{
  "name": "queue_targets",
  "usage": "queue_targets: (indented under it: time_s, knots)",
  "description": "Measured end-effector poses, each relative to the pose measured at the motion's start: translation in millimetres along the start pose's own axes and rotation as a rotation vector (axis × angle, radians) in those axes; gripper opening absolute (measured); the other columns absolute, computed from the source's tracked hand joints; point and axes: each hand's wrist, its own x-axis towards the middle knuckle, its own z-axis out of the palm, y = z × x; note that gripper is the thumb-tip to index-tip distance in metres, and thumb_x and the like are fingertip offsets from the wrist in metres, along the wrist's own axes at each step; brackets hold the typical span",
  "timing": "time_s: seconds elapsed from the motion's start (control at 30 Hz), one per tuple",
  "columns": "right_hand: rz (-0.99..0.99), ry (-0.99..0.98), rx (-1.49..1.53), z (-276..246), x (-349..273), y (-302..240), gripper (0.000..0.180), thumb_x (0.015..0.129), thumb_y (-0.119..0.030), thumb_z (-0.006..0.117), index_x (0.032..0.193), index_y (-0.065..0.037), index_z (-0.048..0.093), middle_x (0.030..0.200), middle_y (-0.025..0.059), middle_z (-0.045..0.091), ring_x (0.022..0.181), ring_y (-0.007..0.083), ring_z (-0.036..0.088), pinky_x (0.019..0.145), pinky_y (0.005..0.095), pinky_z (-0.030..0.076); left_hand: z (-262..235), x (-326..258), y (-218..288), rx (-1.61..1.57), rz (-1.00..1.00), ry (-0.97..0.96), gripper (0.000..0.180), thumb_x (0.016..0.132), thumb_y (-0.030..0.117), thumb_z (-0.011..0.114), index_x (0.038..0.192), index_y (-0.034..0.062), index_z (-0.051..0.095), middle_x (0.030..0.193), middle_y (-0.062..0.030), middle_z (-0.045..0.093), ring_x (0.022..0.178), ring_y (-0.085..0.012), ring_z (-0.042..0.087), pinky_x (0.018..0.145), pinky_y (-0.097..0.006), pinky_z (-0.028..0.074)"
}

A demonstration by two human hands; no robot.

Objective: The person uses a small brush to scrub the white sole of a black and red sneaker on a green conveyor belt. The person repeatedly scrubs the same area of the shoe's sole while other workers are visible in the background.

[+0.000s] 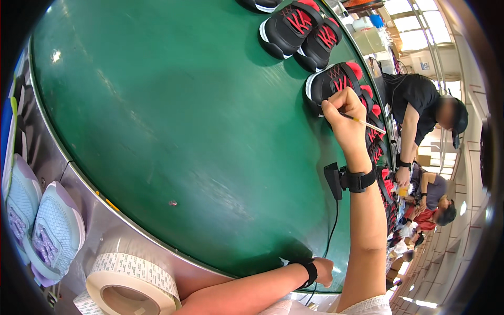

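My right hand (346, 113) pinches a thin yellow-handled brush (362, 123) against the black red-laced sneaker (336, 81); left hand (323, 270), fingers hidden, rests nearer me.

Bare forearms, black wristbands, a cabled black box on the right, white lace-edged sleeve.

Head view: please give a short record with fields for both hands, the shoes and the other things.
right hand: holds a thin brush at a black and red shoe
left hand: rests on the edge of the green belt, holding nothing
more shoes: black and red pair farther along the belt
beside belt: pale shoes, label roll
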Motion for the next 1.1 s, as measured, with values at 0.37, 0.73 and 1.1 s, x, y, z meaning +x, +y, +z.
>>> queue_targets:
  time_s: [0.37,0.73,1.1]
  knots:
    - [-0.048,-0.046,0.013,-9,-11,7,0.02,0.067,0.005,0.058,0.06,-0.003,0.04,0.064,0.0016,0.046,0.062,0.0093,0.045,0.062,0.023,0.04,-3,-4,1,0.001,-0.03,-0.045,0.05,0.063,0.025,0.062,0.102,-0.0047,0.05,0.095,-0.0199,0.059,0.09,-0.0314,0.057,0.075,-0.038,0.045]
    - [-0.096,-0.081,0.011,-20,-21,16,0.021,0.065,0.006,0.057,0.058,-0.003,0.039,0.057,0.0003,0.044,0.058,0.0105,0.045,0.078,0.0288,0.044,-3,-3,3,-0.008,-0.051,-0.042,0.05,0.064,0.026,0.063,0.101,-0.0052,0.051,0.097,-0.0206,0.058,0.092,-0.0316,0.056,0.076,-0.038,0.044]
    - [0.058,-0.025,0.455,-49,-7,13,0.016,0.075,0.002,0.056,0.066,-0.005,0.044,0.064,0.0011,0.051,0.06,0.0089,0.047,0.066,0.0251,0.043,-7,-10,9,-0.013,-0.033,-0.01,0.052,0.065,0.025,0.062,0.106,-0.004,0.049,0.1,-0.0196,0.058,0.094,-0.0313,0.055,0.078,-0.037,0.044]
